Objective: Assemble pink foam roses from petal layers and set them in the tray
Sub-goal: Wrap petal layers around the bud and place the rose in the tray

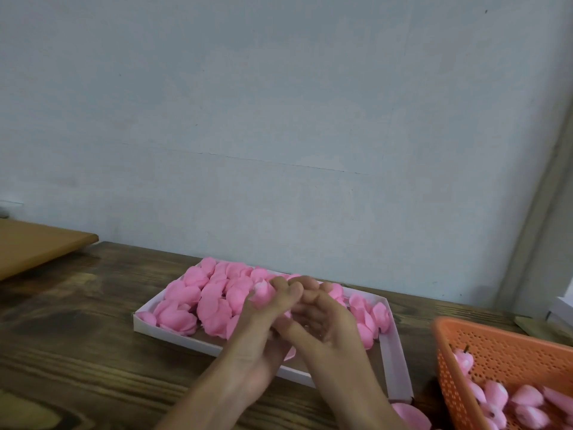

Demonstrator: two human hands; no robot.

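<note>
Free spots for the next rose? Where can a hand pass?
In the tray, only the near-right corner is bare, between the right hand and the right wall; the rest is packed with roses. The table is open left of the tray, up to the tan board. Tight between tray and orange basket, where a loose petal lies.

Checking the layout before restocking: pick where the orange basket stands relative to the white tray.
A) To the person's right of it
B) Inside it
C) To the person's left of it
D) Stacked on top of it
A: the orange basket stands on the wooden table to the person's right of the white tray, beside it rather than in or on it.
</note>
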